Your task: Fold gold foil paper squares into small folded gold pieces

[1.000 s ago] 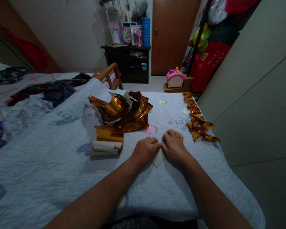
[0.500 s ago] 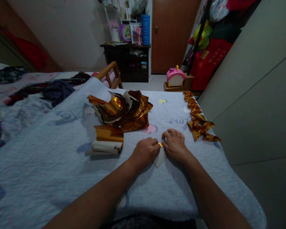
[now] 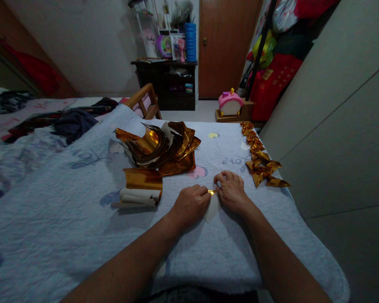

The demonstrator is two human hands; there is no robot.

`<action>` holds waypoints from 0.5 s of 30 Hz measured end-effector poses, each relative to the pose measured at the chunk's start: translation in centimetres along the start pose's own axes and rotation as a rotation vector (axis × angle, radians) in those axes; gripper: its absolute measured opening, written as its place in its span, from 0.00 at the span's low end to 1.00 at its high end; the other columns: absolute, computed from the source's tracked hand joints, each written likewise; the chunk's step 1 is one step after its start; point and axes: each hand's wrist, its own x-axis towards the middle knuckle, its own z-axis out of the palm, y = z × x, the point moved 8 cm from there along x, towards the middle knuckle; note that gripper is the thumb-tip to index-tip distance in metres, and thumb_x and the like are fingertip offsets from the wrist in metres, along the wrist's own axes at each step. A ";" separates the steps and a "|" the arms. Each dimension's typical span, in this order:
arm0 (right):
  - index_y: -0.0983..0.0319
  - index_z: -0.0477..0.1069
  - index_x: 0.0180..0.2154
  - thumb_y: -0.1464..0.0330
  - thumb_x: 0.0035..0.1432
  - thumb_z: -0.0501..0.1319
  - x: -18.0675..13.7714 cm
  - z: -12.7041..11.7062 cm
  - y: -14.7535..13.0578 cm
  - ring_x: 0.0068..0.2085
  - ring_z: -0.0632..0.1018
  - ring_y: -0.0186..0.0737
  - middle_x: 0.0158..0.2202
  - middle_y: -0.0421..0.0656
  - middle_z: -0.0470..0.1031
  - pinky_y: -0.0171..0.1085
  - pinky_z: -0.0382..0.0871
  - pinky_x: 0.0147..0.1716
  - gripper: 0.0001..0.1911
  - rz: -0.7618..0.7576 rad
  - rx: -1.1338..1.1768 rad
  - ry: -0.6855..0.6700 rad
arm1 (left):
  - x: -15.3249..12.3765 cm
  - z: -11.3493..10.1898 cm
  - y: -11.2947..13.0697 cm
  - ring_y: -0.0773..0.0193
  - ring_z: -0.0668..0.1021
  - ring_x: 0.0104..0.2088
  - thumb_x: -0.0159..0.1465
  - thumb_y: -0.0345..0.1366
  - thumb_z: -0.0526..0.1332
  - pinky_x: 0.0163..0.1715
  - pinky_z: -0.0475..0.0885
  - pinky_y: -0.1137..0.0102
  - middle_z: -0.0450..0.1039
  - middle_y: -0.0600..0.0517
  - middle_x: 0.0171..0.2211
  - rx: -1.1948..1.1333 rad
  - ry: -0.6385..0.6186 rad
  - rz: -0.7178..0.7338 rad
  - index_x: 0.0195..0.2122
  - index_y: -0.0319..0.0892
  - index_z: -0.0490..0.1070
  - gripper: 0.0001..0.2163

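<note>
A sheet of gold foil paper (image 3: pixel 212 210), pale side up, lies between my hands with its far edge turned over to show gold. My left hand (image 3: pixel 192 203) has its fingers closed on the left end of that folded edge. On the right end, my right hand (image 3: pixel 231 189) presses with bent fingers, thumb against the paper. To the left rest several curled gold sheets (image 3: pixel 143 181) with pale backs. Behind them fans a thick stack of gold foil sheets (image 3: pixel 158 145). Folded gold paper pieces (image 3: pixel 260 164) form a row along the right edge.
A pale blue patterned quilt (image 3: pixel 113 244) covers the surface under everything. Crumpled dark clothes (image 3: pixel 76 124) lie at the far left. Beyond the far edge stand a wooden chair (image 3: pixel 145 101), a dark cabinet (image 3: pixel 164 84) and a pink toy (image 3: pixel 230 102). A pale cabinet wall (image 3: pixel 344 147) rises on the right.
The camera view has shifted slightly. Both hands stay on the paper in nearly the same place, with the gold fold between them looking slightly wider.
</note>
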 end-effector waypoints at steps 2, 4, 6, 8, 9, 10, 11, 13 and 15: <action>0.57 0.70 0.47 0.73 0.62 0.54 0.0 -0.1 0.1 0.55 0.66 0.50 0.51 0.48 0.69 0.50 0.53 0.57 0.13 -0.024 0.006 0.001 | 0.0 0.0 -0.1 0.60 0.76 0.34 0.68 0.30 0.59 0.33 0.70 0.67 0.77 0.49 0.34 -0.017 -0.029 -0.011 0.36 0.41 0.76 0.06; 0.58 0.69 0.47 0.73 0.62 0.53 0.1 -0.4 0.2 0.53 0.67 0.49 0.50 0.48 0.70 0.48 0.55 0.56 0.13 -0.032 0.003 0.012 | 0.0 0.0 -0.2 0.59 0.76 0.36 0.67 0.30 0.59 0.35 0.70 0.66 0.77 0.48 0.35 -0.054 -0.042 -0.020 0.38 0.41 0.77 0.06; 0.59 0.69 0.45 0.72 0.63 0.53 0.2 -0.7 0.2 0.51 0.67 0.49 0.48 0.49 0.71 0.47 0.57 0.53 0.11 -0.021 -0.001 0.027 | 0.0 -0.1 -0.5 0.59 0.76 0.38 0.68 0.29 0.58 0.36 0.71 0.66 0.77 0.48 0.36 -0.116 -0.027 -0.030 0.41 0.42 0.77 0.08; 0.59 0.71 0.42 0.70 0.65 0.53 0.3 -0.9 0.0 0.49 0.68 0.49 0.47 0.48 0.71 0.46 0.58 0.51 0.09 -0.023 0.008 0.029 | 0.0 -0.2 -0.9 0.59 0.76 0.39 0.68 0.29 0.58 0.38 0.71 0.66 0.77 0.48 0.38 -0.191 0.011 -0.038 0.43 0.42 0.77 0.09; 0.59 0.71 0.41 0.69 0.66 0.53 0.3 -1.0 -0.1 0.49 0.68 0.49 0.46 0.48 0.71 0.46 0.58 0.50 0.09 -0.028 0.014 0.024 | 0.1 -0.2 -1.1 0.59 0.76 0.39 0.68 0.29 0.58 0.38 0.71 0.66 0.77 0.48 0.38 -0.224 0.031 -0.042 0.43 0.42 0.77 0.09; 0.59 0.72 0.39 0.68 0.66 0.54 0.3 -1.0 -0.4 0.49 0.68 0.49 0.46 0.48 0.71 0.46 0.58 0.50 0.08 -0.039 0.019 0.015 | 0.1 -0.2 -1.3 0.59 0.75 0.40 0.68 0.29 0.58 0.39 0.71 0.66 0.77 0.48 0.38 -0.253 0.048 -0.047 0.43 0.42 0.78 0.09; 0.60 0.72 0.38 0.68 0.65 0.56 0.2 -1.0 -0.6 0.49 0.68 0.49 0.45 0.47 0.71 0.46 0.58 0.50 0.07 -0.048 0.020 0.008 | 0.2 -0.3 -1.5 0.58 0.75 0.40 0.68 0.29 0.58 0.40 0.71 0.66 0.77 0.48 0.38 -0.276 0.064 -0.053 0.41 0.42 0.78 0.08; 0.60 0.73 0.37 0.66 0.62 0.59 0.0 -1.0 -1.0 0.48 0.67 0.48 0.44 0.47 0.70 0.45 0.58 0.49 0.05 -0.069 0.014 0.000 | 0.3 -0.4 -1.9 0.58 0.74 0.40 0.67 0.29 0.60 0.42 0.71 0.65 0.76 0.48 0.38 -0.311 0.093 -0.074 0.38 0.42 0.77 0.06; 0.61 0.73 0.37 0.66 0.61 0.61 -0.2 -0.9 -1.4 0.47 0.67 0.48 0.44 0.47 0.70 0.45 0.58 0.48 0.05 -0.094 0.009 -0.005 | 0.3 -0.7 -2.3 0.57 0.73 0.42 0.67 0.30 0.61 0.45 0.70 0.63 0.76 0.48 0.39 -0.341 0.123 -0.107 0.38 0.41 0.76 0.05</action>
